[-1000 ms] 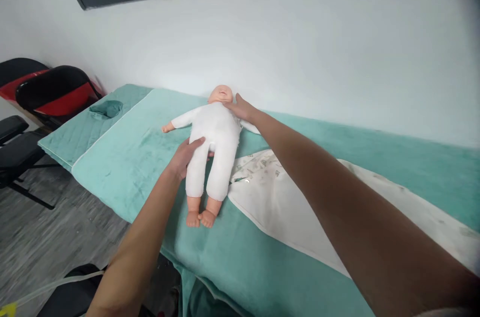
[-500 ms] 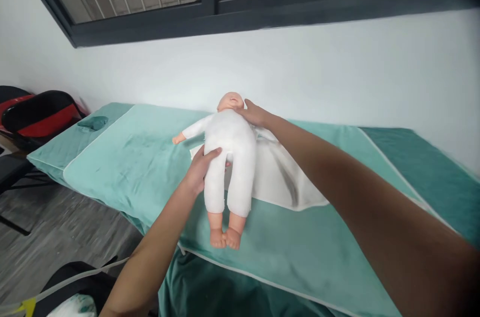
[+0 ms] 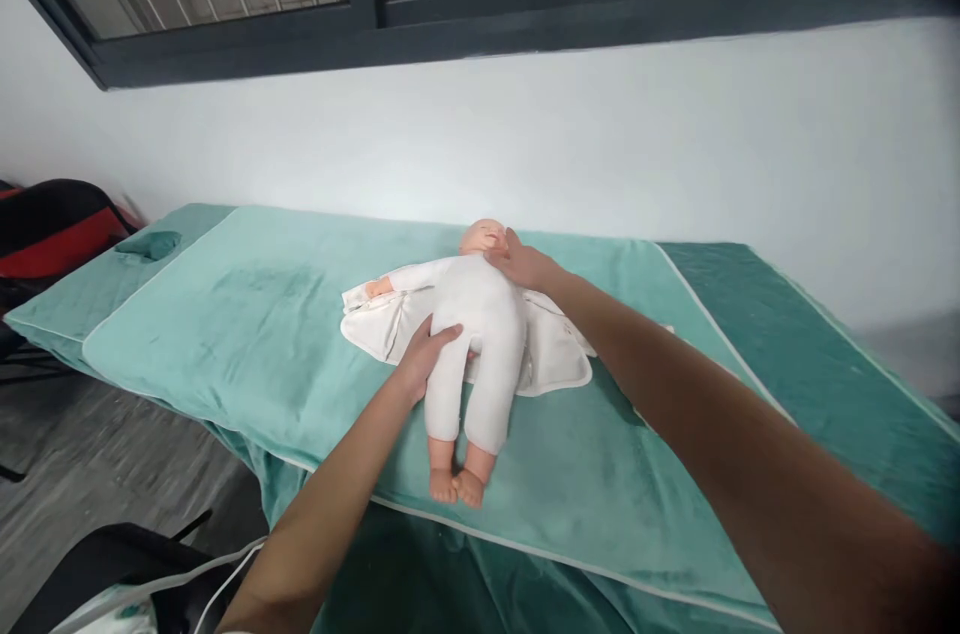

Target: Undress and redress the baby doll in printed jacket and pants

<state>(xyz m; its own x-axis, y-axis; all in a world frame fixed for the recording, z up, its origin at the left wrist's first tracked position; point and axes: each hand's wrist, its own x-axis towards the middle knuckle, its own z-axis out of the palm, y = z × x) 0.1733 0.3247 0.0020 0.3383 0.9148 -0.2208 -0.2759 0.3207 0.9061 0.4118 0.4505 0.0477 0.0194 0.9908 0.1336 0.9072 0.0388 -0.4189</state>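
The left hand [image 3: 424, 356] has its fingers closed around one thigh of the baby doll [image 3: 481, 299], thumb on top; the right hand [image 3: 529, 266] lies at its neck and shoulder, its hold partly hidden and not determinable. The doll is face up over a spread white garment [image 3: 561, 354] on the green massage bed [image 3: 240, 314]. The step in hand is judged to be positioning; the next move calls for head support while the fingers slide free.

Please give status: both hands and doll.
Left hand around upper leg of doll; right hand by its neck. Doll face up over white clothing. Right forearm hides some clothing.
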